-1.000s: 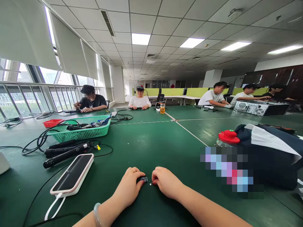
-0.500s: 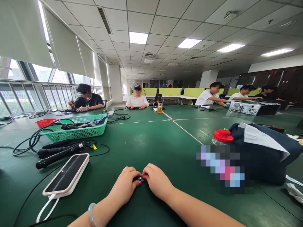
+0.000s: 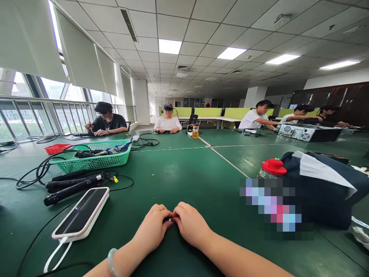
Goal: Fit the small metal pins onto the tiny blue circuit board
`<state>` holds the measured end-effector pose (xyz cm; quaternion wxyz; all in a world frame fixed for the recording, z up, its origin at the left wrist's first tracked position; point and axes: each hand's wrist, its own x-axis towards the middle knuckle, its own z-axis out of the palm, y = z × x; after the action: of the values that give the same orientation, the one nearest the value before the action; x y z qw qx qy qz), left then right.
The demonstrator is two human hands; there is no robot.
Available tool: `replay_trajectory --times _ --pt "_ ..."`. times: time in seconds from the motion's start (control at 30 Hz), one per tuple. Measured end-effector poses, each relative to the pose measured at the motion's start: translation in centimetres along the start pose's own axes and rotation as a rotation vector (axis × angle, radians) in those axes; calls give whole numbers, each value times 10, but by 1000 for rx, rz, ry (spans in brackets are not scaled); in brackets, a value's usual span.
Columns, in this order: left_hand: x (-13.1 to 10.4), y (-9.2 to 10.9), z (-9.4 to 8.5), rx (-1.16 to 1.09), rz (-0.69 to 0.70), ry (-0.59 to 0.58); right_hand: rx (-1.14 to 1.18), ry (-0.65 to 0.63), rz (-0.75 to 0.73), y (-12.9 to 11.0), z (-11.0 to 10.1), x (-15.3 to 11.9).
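At a green table (image 3: 161,169), windowed office (image 3: 140,98), left hand (image 3: 151,227) and right hand (image 3: 191,225), fingers (image 3: 165,212) clamped on small part (image 3: 170,220)

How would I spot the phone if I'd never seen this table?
On the green table, find the mint-green basket at left. Closer in, past some black rods, lies the phone. Unlike those rods, it is flat, pale-rimmed, and trails white cable from its near end.

Head view, forward and down
From the wearer's head, over both hands (image 3: 170,227), close, across the counter (image 3: 161,173).
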<state>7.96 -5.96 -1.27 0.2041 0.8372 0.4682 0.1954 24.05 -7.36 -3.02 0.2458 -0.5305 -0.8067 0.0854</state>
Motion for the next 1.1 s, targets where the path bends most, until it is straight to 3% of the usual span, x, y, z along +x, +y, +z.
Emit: replay_trajectory --times 0.87,1.1 --pt "0 1 -1 -11 -3 6 1 -35 34 -3 -19 -9" --pt "-1 2 -1 -23 -10 -3 -42 -63 21 0 -14 -7"
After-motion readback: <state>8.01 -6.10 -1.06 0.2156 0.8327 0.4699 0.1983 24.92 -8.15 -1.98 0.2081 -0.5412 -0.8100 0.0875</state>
